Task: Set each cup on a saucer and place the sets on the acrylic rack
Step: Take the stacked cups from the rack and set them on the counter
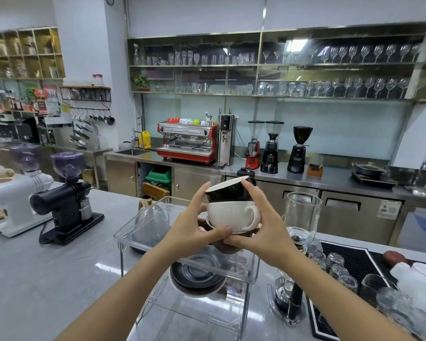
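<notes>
Both hands hold a stack of cups above the clear acrylic rack (138, 230). A black cup (228, 191) with a white inside sits tilted on top of a white cup (231, 215), and a brown cup (228, 247) shows below them. My left hand (194, 222) grips the stack from the left, thumb under the white cup. My right hand (261, 227) grips it from the right, fingers touching the black cup's rim. A pile of dark saucers (197, 274) lies under the rack's top shelf.
A glass pot (150, 222) stands behind the rack. Black grinder (69, 200) and white grinder (15, 195) sit at the left. A siphon brewer (298, 242), a black mat (349, 262) with upturned glasses, and white cups (416, 274) crowd the right.
</notes>
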The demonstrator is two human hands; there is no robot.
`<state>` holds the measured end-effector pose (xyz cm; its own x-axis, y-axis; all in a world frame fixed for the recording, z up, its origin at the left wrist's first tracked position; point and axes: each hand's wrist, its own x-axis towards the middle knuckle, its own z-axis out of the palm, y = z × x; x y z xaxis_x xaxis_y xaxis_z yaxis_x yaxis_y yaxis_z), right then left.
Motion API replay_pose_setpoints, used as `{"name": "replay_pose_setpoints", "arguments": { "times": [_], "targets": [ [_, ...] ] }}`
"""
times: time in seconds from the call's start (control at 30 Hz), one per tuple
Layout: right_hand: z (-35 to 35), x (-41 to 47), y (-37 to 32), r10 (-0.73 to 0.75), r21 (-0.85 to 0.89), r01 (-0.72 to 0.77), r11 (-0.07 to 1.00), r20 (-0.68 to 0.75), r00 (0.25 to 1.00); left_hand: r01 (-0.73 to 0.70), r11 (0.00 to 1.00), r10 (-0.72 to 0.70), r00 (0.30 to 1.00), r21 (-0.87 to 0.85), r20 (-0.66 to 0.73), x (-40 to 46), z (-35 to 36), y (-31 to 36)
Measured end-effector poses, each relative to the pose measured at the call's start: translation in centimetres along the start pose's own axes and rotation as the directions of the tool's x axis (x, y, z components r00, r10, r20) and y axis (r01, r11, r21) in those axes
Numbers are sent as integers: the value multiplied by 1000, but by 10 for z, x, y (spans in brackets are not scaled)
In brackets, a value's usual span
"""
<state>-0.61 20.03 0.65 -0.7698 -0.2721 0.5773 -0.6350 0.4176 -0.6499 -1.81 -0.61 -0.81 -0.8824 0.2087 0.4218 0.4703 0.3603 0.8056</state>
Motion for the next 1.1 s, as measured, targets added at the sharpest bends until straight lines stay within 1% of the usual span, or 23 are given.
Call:
{"name": "replay_pose_setpoints", "arguments": {
  "times": [0.1, 0.27, 0.6, 0.73, 1.1],
  "targets": [
    [0, 0, 0, 5, 38, -6, 999, 15, 1000, 13, 998, -10, 999, -63, 44, 1, -4, -1],
    [-2, 1, -1, 9, 50, -10, 999, 35, 999, 27, 989, -14, 995, -146, 95, 4, -9, -4],
    [-1, 1, 0, 12, 56, -13, 998, 12, 1000, 28, 965, -16, 999, -260, 48, 5, -5, -6],
    [1, 0, -1, 8, 48, -7, 999, -3, 1000, 31, 960, -21, 999, -279, 40, 3, -6, -4],
    [-3, 5, -28, -51, -23, 51, 998, -41, 998, -35, 935, 33, 999, -354, -11, -1, -19, 19]
  ]
}}
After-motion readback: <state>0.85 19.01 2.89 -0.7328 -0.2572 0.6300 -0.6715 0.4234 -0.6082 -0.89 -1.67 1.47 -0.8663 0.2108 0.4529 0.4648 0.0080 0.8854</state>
